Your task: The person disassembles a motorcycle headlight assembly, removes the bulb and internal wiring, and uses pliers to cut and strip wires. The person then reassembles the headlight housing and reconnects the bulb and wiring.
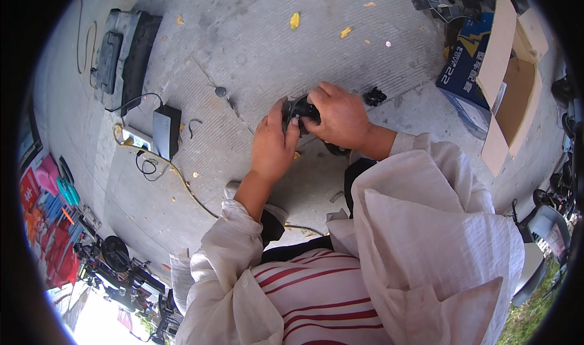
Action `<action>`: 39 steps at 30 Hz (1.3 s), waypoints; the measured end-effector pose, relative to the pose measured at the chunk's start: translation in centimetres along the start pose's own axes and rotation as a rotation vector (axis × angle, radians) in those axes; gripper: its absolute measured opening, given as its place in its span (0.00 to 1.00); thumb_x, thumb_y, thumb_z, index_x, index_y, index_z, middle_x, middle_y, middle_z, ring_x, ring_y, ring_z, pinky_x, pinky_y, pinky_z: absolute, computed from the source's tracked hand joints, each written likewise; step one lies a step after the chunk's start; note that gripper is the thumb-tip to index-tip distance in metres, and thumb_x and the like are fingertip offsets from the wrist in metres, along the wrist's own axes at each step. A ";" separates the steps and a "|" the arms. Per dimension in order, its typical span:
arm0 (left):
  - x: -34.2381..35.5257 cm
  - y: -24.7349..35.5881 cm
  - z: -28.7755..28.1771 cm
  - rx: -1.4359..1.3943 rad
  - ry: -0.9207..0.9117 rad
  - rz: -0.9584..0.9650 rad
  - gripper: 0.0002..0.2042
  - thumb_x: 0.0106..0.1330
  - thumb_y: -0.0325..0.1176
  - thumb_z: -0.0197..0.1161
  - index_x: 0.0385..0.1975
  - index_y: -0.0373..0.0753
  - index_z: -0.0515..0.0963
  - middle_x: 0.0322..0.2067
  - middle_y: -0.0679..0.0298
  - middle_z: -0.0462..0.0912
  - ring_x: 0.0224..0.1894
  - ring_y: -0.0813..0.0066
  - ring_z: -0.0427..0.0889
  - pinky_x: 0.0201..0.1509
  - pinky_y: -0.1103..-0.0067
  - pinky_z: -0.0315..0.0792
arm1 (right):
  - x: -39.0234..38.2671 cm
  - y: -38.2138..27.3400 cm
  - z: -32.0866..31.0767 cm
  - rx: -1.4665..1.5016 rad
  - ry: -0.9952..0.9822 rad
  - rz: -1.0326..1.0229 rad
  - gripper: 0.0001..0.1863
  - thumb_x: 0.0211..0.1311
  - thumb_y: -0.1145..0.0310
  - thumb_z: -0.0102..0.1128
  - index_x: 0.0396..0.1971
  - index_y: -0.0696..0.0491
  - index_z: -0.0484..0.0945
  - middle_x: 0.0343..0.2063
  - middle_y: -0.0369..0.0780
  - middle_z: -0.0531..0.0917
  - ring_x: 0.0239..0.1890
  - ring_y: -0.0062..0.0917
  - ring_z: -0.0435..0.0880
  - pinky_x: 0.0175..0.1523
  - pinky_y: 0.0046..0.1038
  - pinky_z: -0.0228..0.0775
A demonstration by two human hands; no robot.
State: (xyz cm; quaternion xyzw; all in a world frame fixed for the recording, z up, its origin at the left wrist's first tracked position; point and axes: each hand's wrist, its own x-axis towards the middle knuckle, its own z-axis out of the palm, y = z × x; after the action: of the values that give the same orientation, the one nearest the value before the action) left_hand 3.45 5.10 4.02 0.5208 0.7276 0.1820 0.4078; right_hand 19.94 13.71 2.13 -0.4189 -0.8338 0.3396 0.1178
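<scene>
A black rounded part [299, 109] with a glossy surface is held between my two hands above the concrete ground; its exact kind is not clear. My left hand [271, 143] grips its left side, fingers round the far edge and thumb on the near face. My right hand [342, 115] is closed on its right side with the fingers curled and hides much of it. Past my right hand, a small crumpled black thing [375, 96] lies on the ground. Another dark round thing [336, 149] shows partly below my right wrist.
At the left lie a grey-black case [129, 62], a black box-shaped adapter [165, 132] and a white power strip [137, 139] with a cable [188, 189] running toward me. An open cardboard box [517, 111] and a blue box [467, 80] stand at the right. Parked bikes [115, 254] line the lower left.
</scene>
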 end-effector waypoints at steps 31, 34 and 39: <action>0.7 -2.0 1.2 -0.523 0.112 -0.198 0.14 0.77 0.33 0.48 0.55 0.32 0.69 0.39 0.56 0.82 0.40 0.73 0.79 0.47 0.76 0.75 | 0.1 1.9 -0.1 0.258 -0.091 -0.063 0.11 0.54 0.73 0.63 0.39 0.54 0.79 0.33 0.46 0.83 0.39 0.45 0.81 0.46 0.43 0.71; 0.6 -1.9 1.3 -0.473 0.128 -0.212 0.14 0.78 0.34 0.48 0.54 0.32 0.70 0.39 0.56 0.82 0.40 0.74 0.79 0.47 0.76 0.74 | 0.2 1.9 0.4 0.210 -0.133 -0.082 0.10 0.56 0.70 0.65 0.38 0.55 0.80 0.33 0.46 0.83 0.38 0.44 0.81 0.45 0.43 0.71; 0.6 -2.3 1.3 -0.529 0.102 -0.361 0.14 0.77 0.36 0.51 0.53 0.32 0.71 0.37 0.57 0.82 0.38 0.74 0.79 0.44 0.77 0.74 | 0.2 2.2 0.8 0.293 -0.152 -0.063 0.07 0.58 0.69 0.64 0.33 0.56 0.81 0.31 0.46 0.82 0.37 0.45 0.81 0.43 0.43 0.71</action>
State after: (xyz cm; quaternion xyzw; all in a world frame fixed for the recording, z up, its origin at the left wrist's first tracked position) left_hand 2.98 4.57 1.39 0.2498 0.7551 0.3153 0.5177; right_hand 20.75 14.44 0.05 -0.3440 -0.7945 0.4846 0.1247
